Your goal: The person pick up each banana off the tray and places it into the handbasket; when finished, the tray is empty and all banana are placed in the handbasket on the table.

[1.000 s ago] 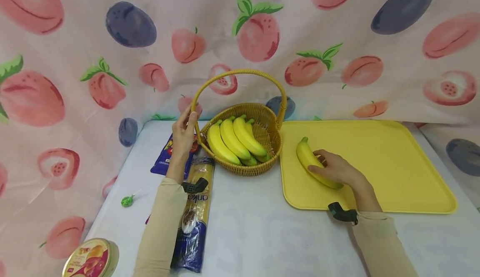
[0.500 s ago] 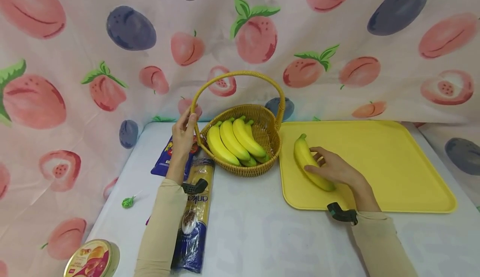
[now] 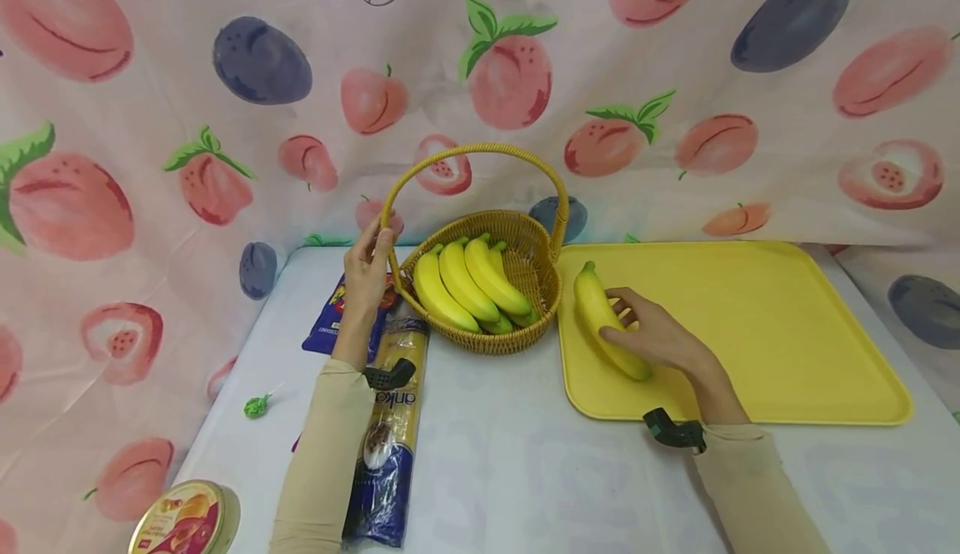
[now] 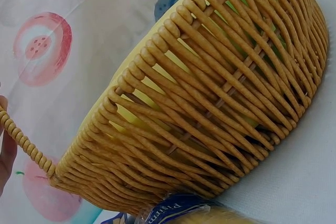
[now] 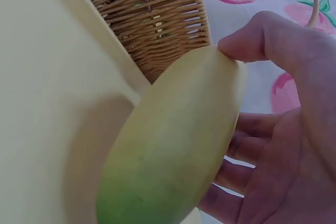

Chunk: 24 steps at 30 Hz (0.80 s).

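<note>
My right hand [image 3: 652, 333] pinches a yellow banana [image 3: 600, 312] between thumb and fingers, over the left part of the yellow tray [image 3: 750, 304]. In the right wrist view the banana [image 5: 178, 129] shows its greenish end, and its shadow falls on the tray. My left hand [image 3: 367, 267] holds the left side of the handle of a wicker basket [image 3: 517, 341]. Several bananas [image 3: 465, 283] lie inside that basket. From the left wrist, the woven basket wall [image 4: 210, 98] fills most of the view, with only a bit of the fingers at the left edge.
A blue snack packet [image 3: 322, 325] and a long pasta packet [image 3: 386, 454] lie left of the basket, partly under the left arm. Farther left are a green-wrapped lollipop [image 3: 256, 406] and a round tin [image 3: 180, 521]. A fruit-print cloth [image 3: 450, 54] hangs behind.
My right hand has carried the banana left across the tray, toward the basket. The left hand stays on the basket handle.
</note>
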Each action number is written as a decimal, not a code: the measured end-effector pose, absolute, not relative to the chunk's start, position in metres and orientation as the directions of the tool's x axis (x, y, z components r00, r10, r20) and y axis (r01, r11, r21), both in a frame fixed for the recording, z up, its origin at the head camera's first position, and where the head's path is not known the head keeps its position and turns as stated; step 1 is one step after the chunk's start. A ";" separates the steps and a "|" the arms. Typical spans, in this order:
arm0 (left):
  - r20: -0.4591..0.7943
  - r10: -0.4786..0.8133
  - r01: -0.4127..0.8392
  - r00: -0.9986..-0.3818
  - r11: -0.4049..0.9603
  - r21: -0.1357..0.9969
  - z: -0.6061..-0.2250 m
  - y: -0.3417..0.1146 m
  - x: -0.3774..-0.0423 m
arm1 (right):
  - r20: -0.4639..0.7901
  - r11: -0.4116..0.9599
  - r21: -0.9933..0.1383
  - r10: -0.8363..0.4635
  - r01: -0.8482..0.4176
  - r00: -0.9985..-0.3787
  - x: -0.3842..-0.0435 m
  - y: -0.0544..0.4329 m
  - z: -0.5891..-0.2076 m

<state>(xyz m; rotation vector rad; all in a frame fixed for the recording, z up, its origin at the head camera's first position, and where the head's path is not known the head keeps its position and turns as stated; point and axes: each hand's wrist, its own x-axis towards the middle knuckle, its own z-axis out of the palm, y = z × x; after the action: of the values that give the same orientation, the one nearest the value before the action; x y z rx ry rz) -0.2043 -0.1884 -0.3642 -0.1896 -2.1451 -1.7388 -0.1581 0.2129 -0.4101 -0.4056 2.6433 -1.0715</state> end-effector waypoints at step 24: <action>0.398 -0.106 0.368 -0.911 0.227 0.902 -0.366 -0.190 -0.202 | -0.058 0.609 -0.748 -0.456 -0.264 -0.888 -0.152 0.180 -0.386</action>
<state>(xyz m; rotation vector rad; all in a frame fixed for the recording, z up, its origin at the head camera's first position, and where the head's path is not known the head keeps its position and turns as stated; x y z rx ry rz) -0.2023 -0.1903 -0.3660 -0.2421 -2.1312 -1.7278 -0.1516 0.1799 -0.3857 -0.5908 2.5933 -1.1469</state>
